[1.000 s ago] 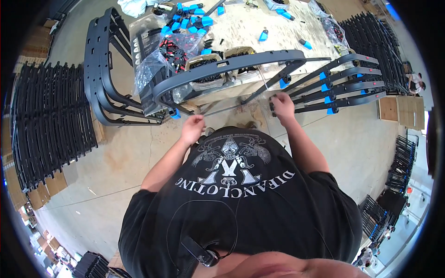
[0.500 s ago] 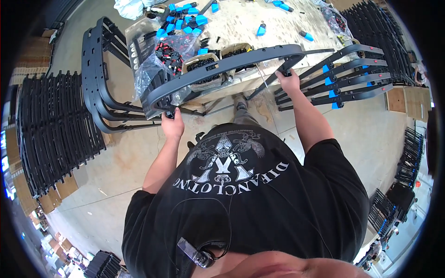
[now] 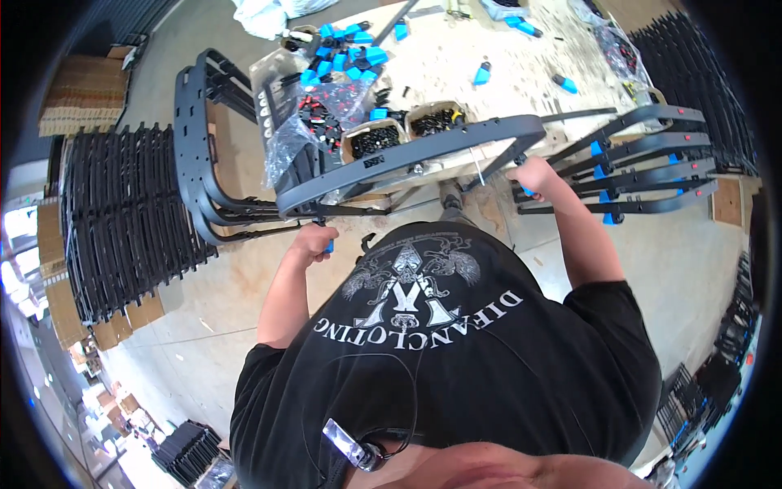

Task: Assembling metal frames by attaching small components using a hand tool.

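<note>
A black curved frame [image 3: 407, 159] with rounded corners spans the near edge of the worktable, between my two hands. Below its left corner, my left hand [image 3: 312, 242] is closed in a fist round a blue-and-black piece [image 3: 330, 245]. The black end of this piece reaches up to the frame. My right hand [image 3: 534, 176] is closed at the frame's right end, and a blue bit [image 3: 529, 193] shows under the fingers. My fingers hide most of both pieces.
The worktable [image 3: 440, 61] bears loose blue-and-black pieces [image 3: 346, 57], a plastic bag of red and black parts [image 3: 319, 118] and two boxes of small black parts [image 3: 375, 143]. More frames hang at left [image 3: 191, 138] and right [image 3: 652, 151]. Black bars [image 3: 122, 220] are stacked at far left.
My hands have turned and closed lower on the frame's ends, the left one now palm down in a fist. Blue bits now show at both hands. The whole view has shifted slightly.
</note>
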